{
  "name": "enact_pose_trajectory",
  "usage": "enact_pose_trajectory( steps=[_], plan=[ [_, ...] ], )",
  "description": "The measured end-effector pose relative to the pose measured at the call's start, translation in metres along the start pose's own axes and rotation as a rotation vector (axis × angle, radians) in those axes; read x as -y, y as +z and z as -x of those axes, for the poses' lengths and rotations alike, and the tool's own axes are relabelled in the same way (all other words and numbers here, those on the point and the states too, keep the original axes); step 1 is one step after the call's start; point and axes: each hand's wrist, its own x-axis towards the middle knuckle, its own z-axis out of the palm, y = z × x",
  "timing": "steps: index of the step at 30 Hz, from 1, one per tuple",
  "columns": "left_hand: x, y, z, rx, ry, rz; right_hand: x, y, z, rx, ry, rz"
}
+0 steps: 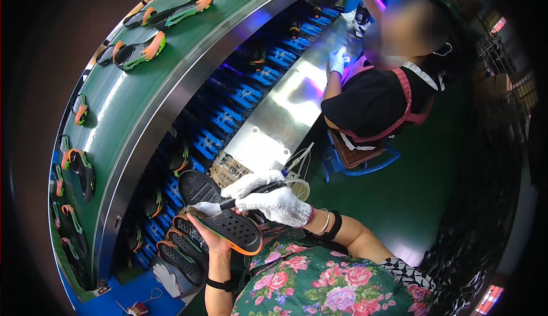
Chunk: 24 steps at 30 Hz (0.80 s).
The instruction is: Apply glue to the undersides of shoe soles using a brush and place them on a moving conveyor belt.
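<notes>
My bare left hand [211, 237] holds up a black shoe sole [235, 229] with an orange edge, gripping it from beneath and along its side. The sole's face is turned up and shows rows of small holes at the near end. In my right hand [279, 205], covered by a white knit glove, is a brush [227, 204] with a black handle. Its pale bristles lie against the middle of the sole. Several more black soles with orange rims [181, 262] stand in a row just below, left of my left hand.
A curved green conveyor belt [131, 88] carries black, orange and green shoe uppers. Blue racks run alongside a metal tabletop [268, 139]. By my right hand stands a white cup [299, 188]. A white glove [165, 279] lies lower left. A co-worker [377, 99] sits ahead, holding a dark shoe.
</notes>
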Motion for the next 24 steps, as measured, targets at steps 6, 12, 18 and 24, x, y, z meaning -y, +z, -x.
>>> enact_pose_trajectory(
  steps=[6,12,18,24],
  plan=[
    [0.009,0.007,-0.002,-0.232,0.148,0.089,0.012,0.009,-0.009,0.037,-0.157,0.213],
    [-0.006,0.103,-0.003,0.219,-0.144,0.859,0.031,0.01,-0.002,-0.02,-0.205,0.318],
    [0.001,0.089,-0.006,0.361,0.047,0.565,0.025,0.011,-0.01,0.036,-0.449,0.643],
    [0.01,0.071,0.001,0.152,0.184,0.47,0.02,0.029,-0.009,-0.004,-0.582,1.049]
  ],
)
